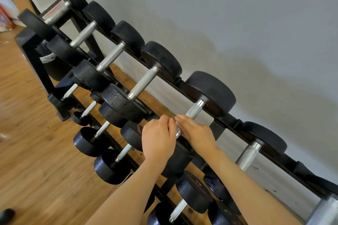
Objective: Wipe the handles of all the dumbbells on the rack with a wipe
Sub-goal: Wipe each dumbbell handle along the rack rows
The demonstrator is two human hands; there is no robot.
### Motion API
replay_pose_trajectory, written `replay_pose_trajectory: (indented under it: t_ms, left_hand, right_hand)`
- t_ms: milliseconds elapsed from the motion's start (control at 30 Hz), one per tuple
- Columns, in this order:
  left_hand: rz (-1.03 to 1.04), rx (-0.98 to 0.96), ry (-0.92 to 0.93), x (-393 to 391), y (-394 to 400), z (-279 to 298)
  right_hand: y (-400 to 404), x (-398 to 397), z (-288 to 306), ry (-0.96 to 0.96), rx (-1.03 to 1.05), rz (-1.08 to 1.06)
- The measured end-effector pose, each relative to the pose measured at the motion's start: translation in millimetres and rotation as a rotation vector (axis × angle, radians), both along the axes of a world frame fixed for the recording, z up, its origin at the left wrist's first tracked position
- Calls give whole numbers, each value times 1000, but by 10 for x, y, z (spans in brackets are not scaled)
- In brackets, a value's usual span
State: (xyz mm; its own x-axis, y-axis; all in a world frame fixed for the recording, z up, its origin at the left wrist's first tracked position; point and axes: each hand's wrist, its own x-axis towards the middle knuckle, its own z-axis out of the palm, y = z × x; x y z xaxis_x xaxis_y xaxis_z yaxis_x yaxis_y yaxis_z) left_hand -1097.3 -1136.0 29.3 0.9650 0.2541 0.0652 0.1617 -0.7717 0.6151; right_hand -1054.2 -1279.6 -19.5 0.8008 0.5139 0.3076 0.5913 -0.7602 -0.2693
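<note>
Both hands meet at one dumbbell handle (193,111) on the rack (225,120); left hand (158,139) fingers curl, grasp unclear; right hand (196,131) fingers lie straight across it, neighbouring dumbbells (144,84) crowding close.

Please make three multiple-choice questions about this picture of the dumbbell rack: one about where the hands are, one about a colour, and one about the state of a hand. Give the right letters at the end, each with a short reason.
1. Where are the two hands?
A. At the near end of one top-row dumbbell handle
B. On the wooden floor
C. Flat on the wall

2. What colour are the dumbbell heads?
A. Red
B. Black
C. Yellow

3. How does the right hand lie?
A. Balled in a fist away from the rack
B. Fingers fairly straight, lying on the handle
C. Hanging at the person's side

Answers:
1 A: the left hand and right hand meet at the handle on the top row of the rack.
2 B: every dumbbell head is black, the handles silver.
3 B: the right hand's fingers stretch out over the handle.

No wipe can be made out.
</note>
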Motion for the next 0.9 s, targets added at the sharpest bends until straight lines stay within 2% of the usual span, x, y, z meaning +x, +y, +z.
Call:
replay_pose_trajectory:
  t_ms: [100, 200, 300, 433, 533, 567, 767, 900]
  left_hand:
    - [-8, 9, -10, -2, 1, 1]
    - [-11, 15, -9, -4, 1, 8]
    - [5, 20, 12, -8, -14, 21]
    - [14, 14, 6, -3, -14, 4]
    - [5, 23, -13, -2, -17, 2]
    - [5, 20, -18, -4, -16, 7]
    - [-1, 27, -16, -6, -17, 2]
    - [3, 13, -9, 2, -20, 3]
  right_hand:
    - [-49, 18, 12, 9, 26, -6]
    - [-75, 33, 70, -8, 105, -112]
    - [-33, -53, 143, 75, 154, -222]
    - [1, -97, 66, 85, 84, -299]
    - [17, -139, 115, 41, 227, -355]
    - [28, -142, 95, -3, 210, -351]
    - [27, -243, 33, 104, 242, -224]
    - [-79, -135, 86, 142, 356, -321]
